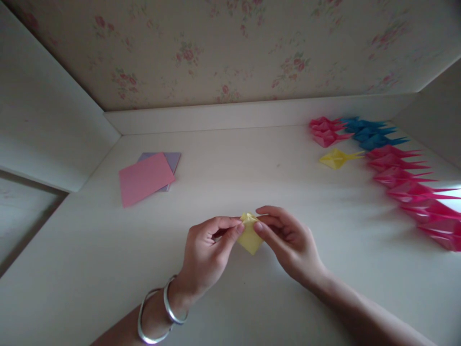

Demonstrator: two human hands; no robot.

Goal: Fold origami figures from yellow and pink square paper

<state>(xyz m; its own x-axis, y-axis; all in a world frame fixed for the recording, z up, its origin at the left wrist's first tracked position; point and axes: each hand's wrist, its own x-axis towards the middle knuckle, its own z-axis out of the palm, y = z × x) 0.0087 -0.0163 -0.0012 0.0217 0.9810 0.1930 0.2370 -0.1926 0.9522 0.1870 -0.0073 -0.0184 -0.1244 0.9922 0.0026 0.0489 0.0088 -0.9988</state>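
Observation:
A small folded yellow paper piece [249, 236] is held above the white tabletop [223, 163] between both hands. My left hand [207, 252], with two silver bangles on its wrist, pinches the piece's left edge with thumb and forefinger. My right hand [288, 240] pinches its right edge the same way. Both hands are closed on the paper near the table's front middle.
A pink paper sheet [144, 179] lies over a purple sheet [172, 160] at the left. At the right lie a finished yellow folded shape [336, 158], pink folded shapes [326, 130], blue ones [372, 132] and a row of several pink ones [414, 190]. Flowered wallpaper backs the table.

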